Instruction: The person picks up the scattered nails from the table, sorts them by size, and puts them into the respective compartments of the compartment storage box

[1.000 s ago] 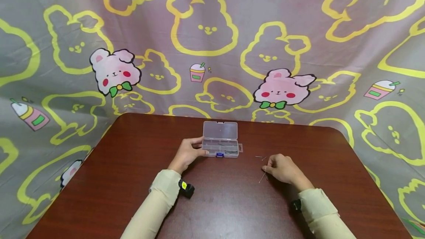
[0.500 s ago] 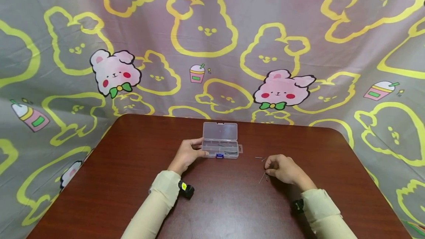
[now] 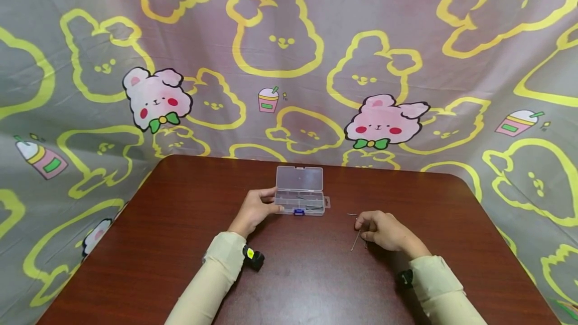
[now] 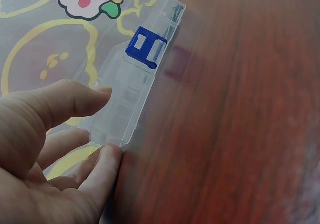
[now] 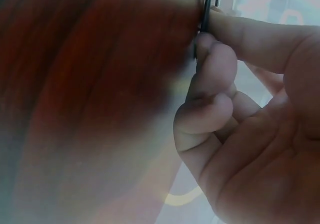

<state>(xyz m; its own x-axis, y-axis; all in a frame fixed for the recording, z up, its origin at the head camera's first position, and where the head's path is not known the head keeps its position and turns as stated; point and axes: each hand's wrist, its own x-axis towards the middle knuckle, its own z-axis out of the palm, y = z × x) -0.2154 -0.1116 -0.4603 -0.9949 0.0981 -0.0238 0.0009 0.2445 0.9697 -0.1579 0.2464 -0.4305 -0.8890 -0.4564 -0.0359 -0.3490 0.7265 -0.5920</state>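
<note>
A clear plastic compartment box with a blue latch stands with its lid raised. Several thin metal nails lie inside, mostly in the front right compartment. My left hand grips the box's left end, thumb at the front and fingers round the side. To the right of the box, my right hand pinches a thin dark nail between thumb and curled fingertips, low over the table. Another long nail slants below those fingertips; whether it is held or lying I cannot tell.
A short nail lies on the brown table between the box and my right hand. A hanging tab sticks out from the box's right end. Patterned cloth hangs behind the table's far edge.
My right fingers draw back slightly, then reach forward and left again, now covering a small nail seen beside them earlier. My left hand and the box stay put.
</note>
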